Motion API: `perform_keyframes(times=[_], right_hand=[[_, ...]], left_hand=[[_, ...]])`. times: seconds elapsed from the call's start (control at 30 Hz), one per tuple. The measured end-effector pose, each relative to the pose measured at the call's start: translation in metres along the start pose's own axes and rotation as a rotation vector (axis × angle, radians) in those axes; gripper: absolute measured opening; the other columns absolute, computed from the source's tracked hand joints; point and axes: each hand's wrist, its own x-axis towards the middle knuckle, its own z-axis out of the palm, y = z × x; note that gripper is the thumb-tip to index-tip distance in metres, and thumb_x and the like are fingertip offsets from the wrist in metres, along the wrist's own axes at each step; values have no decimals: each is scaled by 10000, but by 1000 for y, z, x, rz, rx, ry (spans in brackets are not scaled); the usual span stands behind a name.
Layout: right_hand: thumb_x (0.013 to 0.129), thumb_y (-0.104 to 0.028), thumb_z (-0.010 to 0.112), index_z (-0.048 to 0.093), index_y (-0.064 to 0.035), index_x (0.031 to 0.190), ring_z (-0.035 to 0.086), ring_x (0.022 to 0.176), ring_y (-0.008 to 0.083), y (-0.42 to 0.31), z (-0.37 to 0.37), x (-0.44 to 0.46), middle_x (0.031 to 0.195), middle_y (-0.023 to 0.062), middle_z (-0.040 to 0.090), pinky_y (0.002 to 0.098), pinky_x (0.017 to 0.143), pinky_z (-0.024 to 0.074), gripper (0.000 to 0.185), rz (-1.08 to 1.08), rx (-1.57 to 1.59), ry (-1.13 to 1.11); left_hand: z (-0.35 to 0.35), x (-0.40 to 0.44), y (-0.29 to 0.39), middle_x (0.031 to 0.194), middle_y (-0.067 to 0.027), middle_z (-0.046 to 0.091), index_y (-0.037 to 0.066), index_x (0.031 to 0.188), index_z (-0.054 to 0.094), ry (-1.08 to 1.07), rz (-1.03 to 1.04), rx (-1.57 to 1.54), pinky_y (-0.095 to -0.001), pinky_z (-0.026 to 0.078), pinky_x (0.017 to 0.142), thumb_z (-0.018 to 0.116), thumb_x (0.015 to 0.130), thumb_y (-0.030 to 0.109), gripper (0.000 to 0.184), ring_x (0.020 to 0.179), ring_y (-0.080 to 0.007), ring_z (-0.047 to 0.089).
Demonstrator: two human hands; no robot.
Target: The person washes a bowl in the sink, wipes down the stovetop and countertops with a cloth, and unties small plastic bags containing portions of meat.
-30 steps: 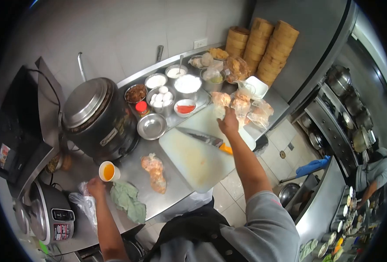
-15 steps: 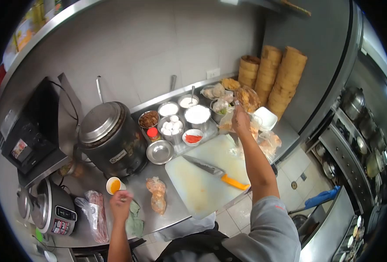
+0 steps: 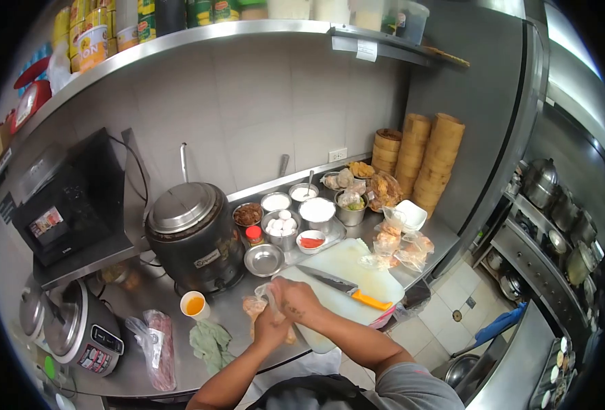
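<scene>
Both hands meet over the steel counter, just left of the white cutting board (image 3: 330, 321). My left hand (image 3: 273, 326) is closed round the clear bag of orange-pink food (image 3: 253, 307), whose lower part shows below the fingers. My right hand (image 3: 297, 299) is closed on the bag's upper plastic. A knife with a yellow handle (image 3: 370, 301) lies across the board. Left of the hands are a green cloth (image 3: 210, 345), a cup of orange liquid (image 3: 194, 305) and a wrapped pack of red meat (image 3: 159, 350).
Behind stand a large black pot (image 3: 196, 239), a bowl of eggs (image 3: 281, 226) and a metal bowl (image 3: 264, 260). More food bags (image 3: 411, 251) and bamboo steamers (image 3: 439, 164) are at the right. A rice cooker (image 3: 84, 328) stands at the left; a shelf (image 3: 248, 29) runs above.
My right hand has come from the far food bags to the near one. My left hand has moved right from beside the cup and taken hold of that bag. The view has tilted up.
</scene>
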Motion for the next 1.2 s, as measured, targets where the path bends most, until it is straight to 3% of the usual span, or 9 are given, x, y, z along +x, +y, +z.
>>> perform_keyframes(times=[0.13, 0.23, 0.33, 0.47, 0.6, 0.7, 0.8, 1.03, 1.2], right_hand=[[857, -230, 584, 480, -33, 1214, 575, 999, 347, -37, -2, -7, 1073, 158, 585, 455, 809, 473, 421, -48, 62, 6], [807, -199, 615, 362, -43, 1372, 441, 1253, 266, -40, 7, -18, 1236, 116, 527, 569, 1091, 203, 639, -659, -165, -205], [796, -143, 589, 422, -8, 1303, 524, 1143, 294, -19, 39, -23, 1147, 139, 576, 498, 1025, 335, 551, -528, -409, -617], [747, -68, 546, 584, -6, 1003, 604, 861, 314, -22, 54, -23, 896, 153, 629, 394, 792, 441, 266, -494, -283, -494], [746, -125, 584, 588, -9, 938, 579, 914, 290, -45, 63, -21, 915, 138, 615, 389, 791, 429, 224, -487, -149, -368], [754, -101, 559, 561, 6, 1030, 585, 895, 292, -36, 108, -39, 901, 140, 606, 404, 780, 429, 296, -466, -253, -431], [759, -113, 563, 557, -1, 982, 581, 888, 281, -24, 147, -57, 919, 137, 605, 389, 761, 428, 249, -392, -371, -616], [721, -101, 562, 598, -49, 856, 572, 860, 280, -56, 103, -25, 835, 110, 568, 386, 756, 437, 148, -464, -147, -357], [710, -107, 585, 632, -45, 796, 568, 879, 278, -37, 132, -33, 848, 115, 588, 384, 776, 441, 116, -431, -170, -443]], left_hand=[[-32, -23, -73, 1051, -135, 657, 9, 1133, 570, -179, -284, -224, -302, 492, 793, 637, 764, 14, 374, 913, -202, 638], [-51, -27, -54, 996, -81, 638, 12, 1124, 550, -203, -89, -159, -287, 485, 777, 591, 755, -38, 375, 892, -141, 609], [-56, -34, -70, 953, -39, 589, 16, 1129, 525, -282, -122, -378, -267, 471, 763, 559, 746, -55, 391, 875, -118, 573], [-78, -46, -94, 973, -17, 554, 39, 1151, 505, -354, -140, -427, -259, 444, 786, 568, 747, -15, 412, 902, -93, 531], [-106, -63, -82, 964, -42, 570, 47, 1136, 524, -243, -211, -208, -296, 434, 816, 617, 751, 54, 396, 925, -149, 543], [-106, -69, -122, 954, -126, 571, 18, 993, 606, -229, 113, 252, -367, 438, 814, 621, 719, 28, 275, 934, -310, 533], [-90, -85, -152, 923, -114, 566, 31, 933, 634, -88, 30, 177, -351, 442, 790, 605, 698, 3, 239, 926, -287, 535], [-97, -80, -106, 742, -91, 545, 37, 851, 625, 224, -187, 64, -331, 448, 664, 643, 640, -24, 221, 717, -250, 551], [-85, -84, -149, 744, -84, 550, 48, 853, 634, 131, -203, 166, -353, 449, 683, 659, 630, -6, 231, 740, -252, 553]])
